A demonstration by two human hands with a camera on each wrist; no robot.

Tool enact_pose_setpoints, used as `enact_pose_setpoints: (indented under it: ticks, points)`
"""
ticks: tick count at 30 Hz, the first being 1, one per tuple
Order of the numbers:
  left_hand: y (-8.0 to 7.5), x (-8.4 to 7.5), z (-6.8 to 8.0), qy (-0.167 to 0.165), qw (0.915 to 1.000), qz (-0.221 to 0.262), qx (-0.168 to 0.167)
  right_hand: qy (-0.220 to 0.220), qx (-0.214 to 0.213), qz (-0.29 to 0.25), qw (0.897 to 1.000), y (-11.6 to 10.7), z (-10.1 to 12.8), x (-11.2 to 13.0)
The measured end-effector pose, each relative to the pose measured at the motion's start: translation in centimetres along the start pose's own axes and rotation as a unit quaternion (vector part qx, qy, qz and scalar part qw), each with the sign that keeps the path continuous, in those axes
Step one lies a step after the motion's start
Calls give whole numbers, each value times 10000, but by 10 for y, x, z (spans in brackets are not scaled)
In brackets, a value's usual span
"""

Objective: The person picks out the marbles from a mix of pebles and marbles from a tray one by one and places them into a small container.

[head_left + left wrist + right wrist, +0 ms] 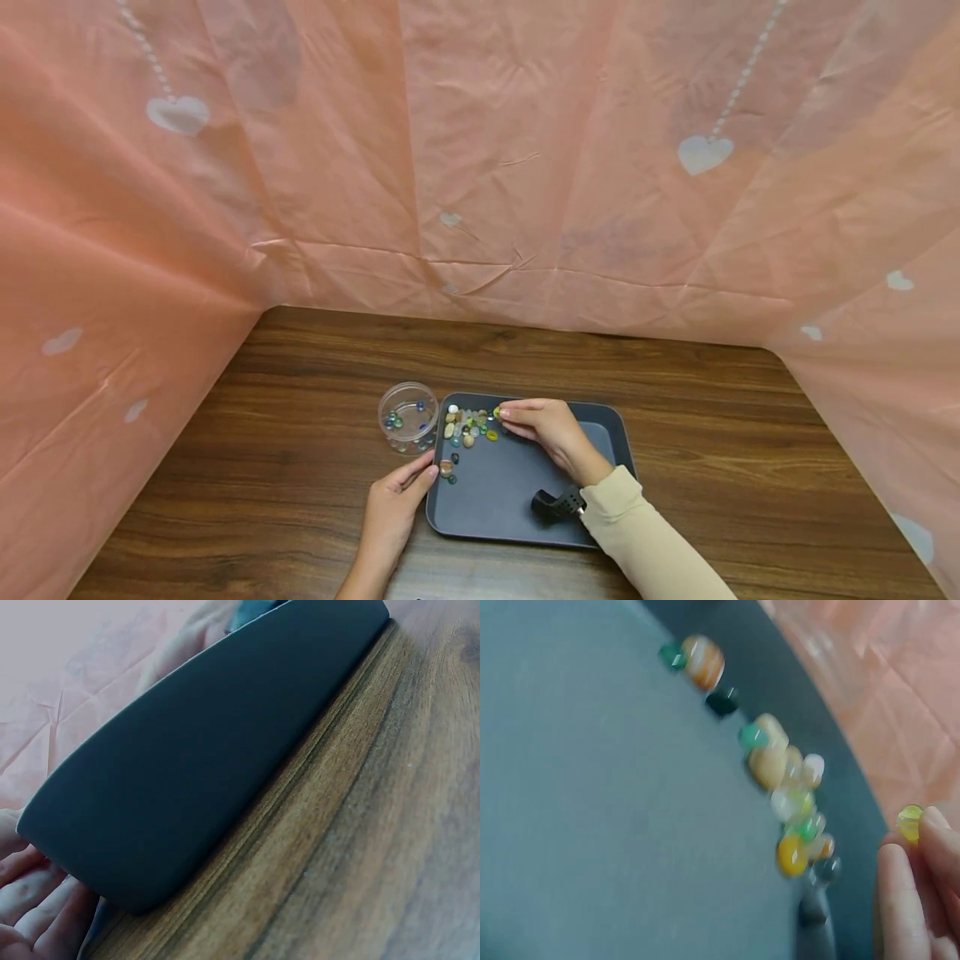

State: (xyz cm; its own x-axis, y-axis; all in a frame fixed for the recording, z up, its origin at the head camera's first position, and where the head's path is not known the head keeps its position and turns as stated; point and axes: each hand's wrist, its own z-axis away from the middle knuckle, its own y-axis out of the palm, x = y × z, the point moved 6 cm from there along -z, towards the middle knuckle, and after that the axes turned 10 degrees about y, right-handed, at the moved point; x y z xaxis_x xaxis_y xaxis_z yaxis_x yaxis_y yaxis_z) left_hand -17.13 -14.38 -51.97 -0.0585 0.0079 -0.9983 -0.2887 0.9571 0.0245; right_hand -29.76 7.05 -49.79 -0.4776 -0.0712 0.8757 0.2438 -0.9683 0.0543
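Note:
My left hand (393,504) grips the left edge of a dark grey tray (502,500), thumb at the rim and fingers against its outer side wall in the left wrist view. Between thumb and fingertips, my right hand (551,429) pinches a clear yellow glass stone (910,823) over the tray's far side. Several pebbles and glass stones lie clustered in the far left corner, among them a yellow one (793,855) and a beige pebble (768,766). Closer to my left hand sit an orange striped stone (704,662), a dark stone (722,701) and a green stone (672,656).
Just left of the tray stands a round clear plastic container (407,417) with blue and green glass pieces in it. A black strap device (558,504) is on my right wrist. Pink cloth (487,167) hangs around the wooden table (300,400).

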Motion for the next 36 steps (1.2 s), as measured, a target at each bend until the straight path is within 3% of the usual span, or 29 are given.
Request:
enact_pose_setpoints:
  ticks: [8, 18, 23, 26, 31, 36]
  points:
    - [0, -1, 0, 25, 10000, -4, -6, 29, 571, -355, 9977, 17, 2, 10]
    - [0, -2, 1, 23, 10000, 31, 15, -349, 706, 380, 9962, 57, 0, 36]
    - [0, -2, 1, 17, 10000, 28, 33, -773, 578, 1137, 9888, 79, 3, 50]
    - [0, -2, 0, 17, 10000, 8, 39, -1267, 364, 1990, 9711, 90, 6, 59]
    - [1, 0, -1, 18, 10000, -6, 74, -2072, 32, 3166, 9257, 102, 13, 67]
    - [-1, 0, -1, 71, 9999, -52, 52, -2437, -24, 3419, 9076, 111, 15, 72]
